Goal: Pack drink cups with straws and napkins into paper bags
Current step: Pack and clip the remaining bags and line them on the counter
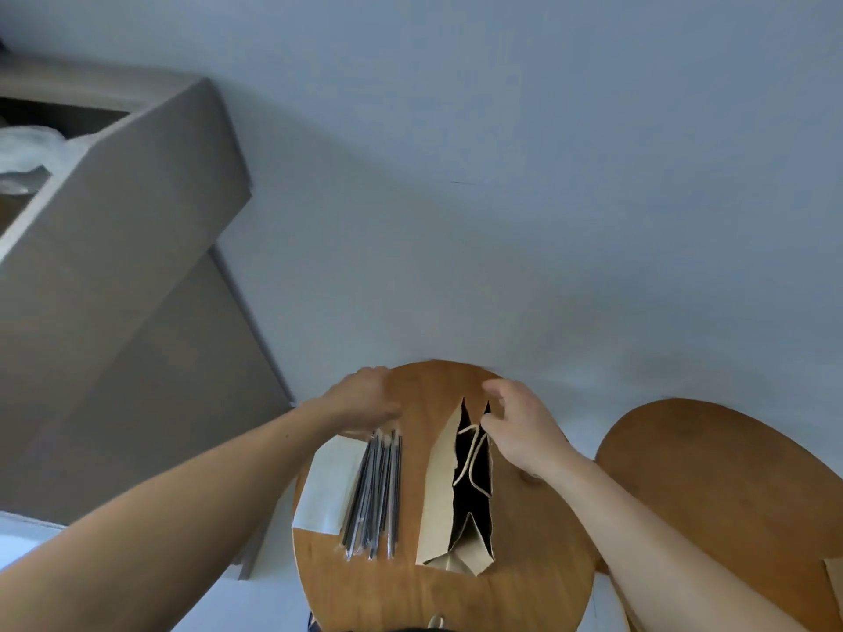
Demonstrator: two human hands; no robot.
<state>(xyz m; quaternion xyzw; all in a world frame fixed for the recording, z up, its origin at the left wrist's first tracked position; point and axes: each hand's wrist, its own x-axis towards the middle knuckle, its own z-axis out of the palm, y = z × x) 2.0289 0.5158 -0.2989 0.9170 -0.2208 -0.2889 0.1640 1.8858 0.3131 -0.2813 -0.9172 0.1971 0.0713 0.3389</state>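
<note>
Small round table (410,595), wood top. The paper bag (440,485) stands upright on it, right of centre, with its mouth facing up and spread open. The long slit of the mouth runs near-to-far, away from the person, and the inside is dark. The outer face is plain tan. A pale cord handle (472,453) droops across the opening.

The right hand (524,426) is at the bag's far right rim, thumb and fingers curled and pinching the edge by the cord.

The straws (376,490) are a bundle of thin dark sticks in clear wrappers, lying flat just left of the bag. Their long axis also runs near-to-far, and they fan slightly at the near ends. They partly overlap the white napkins (326,485) on their left.

The left hand (365,396) is knuckles up over the straws' far ends, with the fingers tucked under; I cannot tell whether it grips them. The hands are apart, one on each side of the bag mouth.

A second wood table (730,485) is at the right, and a cardboard box (114,266) at the left.
</note>
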